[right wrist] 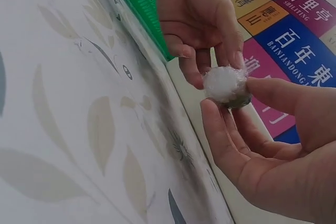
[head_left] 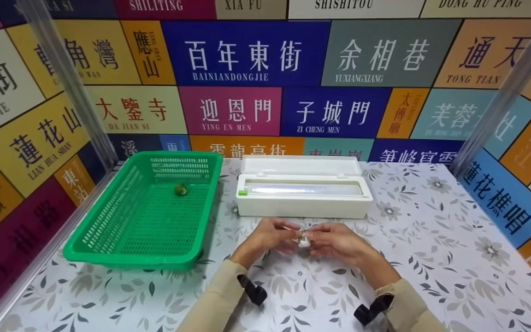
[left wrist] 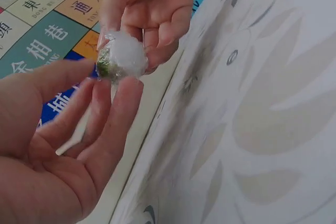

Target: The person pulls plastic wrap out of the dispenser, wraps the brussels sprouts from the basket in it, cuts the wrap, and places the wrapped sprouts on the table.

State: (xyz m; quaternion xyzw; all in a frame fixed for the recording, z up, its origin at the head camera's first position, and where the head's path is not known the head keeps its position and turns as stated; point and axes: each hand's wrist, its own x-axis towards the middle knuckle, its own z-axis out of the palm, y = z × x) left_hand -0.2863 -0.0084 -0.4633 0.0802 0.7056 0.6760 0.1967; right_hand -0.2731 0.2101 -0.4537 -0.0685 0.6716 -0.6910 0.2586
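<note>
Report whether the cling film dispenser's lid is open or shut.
Open: the lid is folded back, exposing the film inside the dispenser.

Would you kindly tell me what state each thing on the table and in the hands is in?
Small bundle: partly green, otherwise covered in crinkled, whitish film
Left hand: pinching the bundle
Right hand: pinching it too
White box: open
Lid: tipped back
Film roll: exposed inside
Green basket: upright, holding one round item
Round item: lying loose
</note>
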